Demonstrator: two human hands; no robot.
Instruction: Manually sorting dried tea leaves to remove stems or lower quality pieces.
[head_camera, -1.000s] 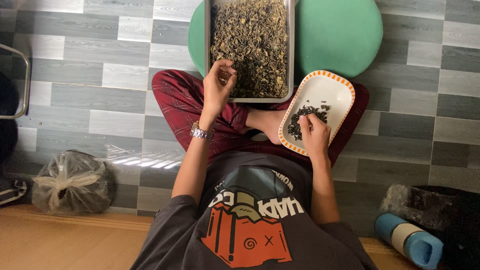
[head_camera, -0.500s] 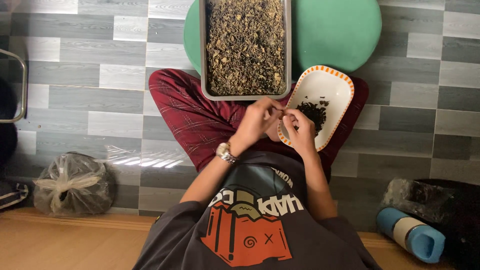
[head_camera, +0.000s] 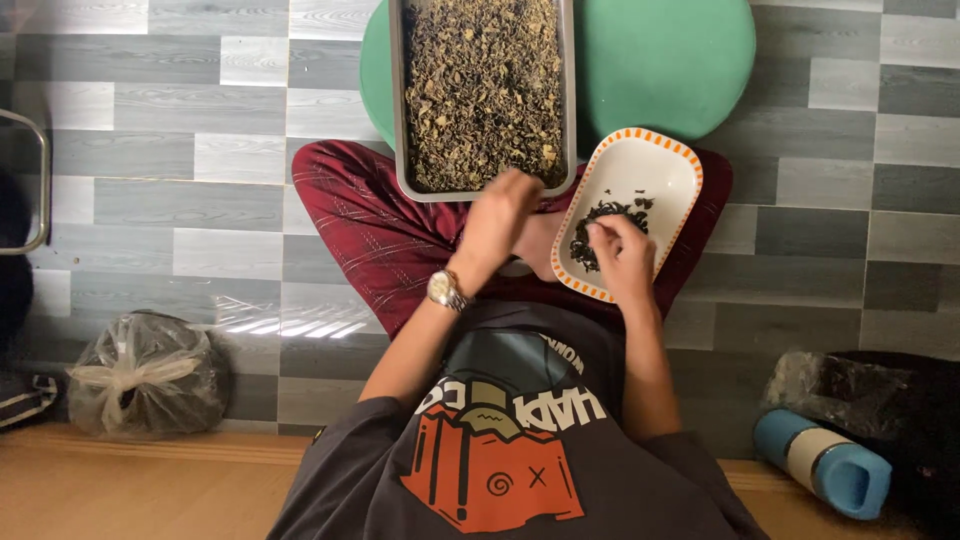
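Note:
A metal tray (head_camera: 398, 100) full of dried brown-green leaves rests on my crossed legs and on a green cushion (head_camera: 670, 60). My left hand (head_camera: 500, 215), with a wristwatch, is blurred at the tray's near edge, fingers curled; what it holds cannot be made out. To the right, a white oval dish with an orange rim (head_camera: 660, 165) holds a small heap of dark leaf bits (head_camera: 600, 215). My right hand (head_camera: 620, 250) lies over the dish's near end, fingertips pinched together at the heap.
The floor is grey plank tile. A tied clear plastic bag (head_camera: 145, 375) sits at the lower left, and a metal frame (head_camera: 40, 180) at the far left. A blue bottle (head_camera: 820, 462) and a dark bag (head_camera: 880, 395) lie at the lower right.
My left hand left the tray, met my right hand beside the dish, and has now swung back toward the tray's near edge. My right hand has settled onto the dark heap.

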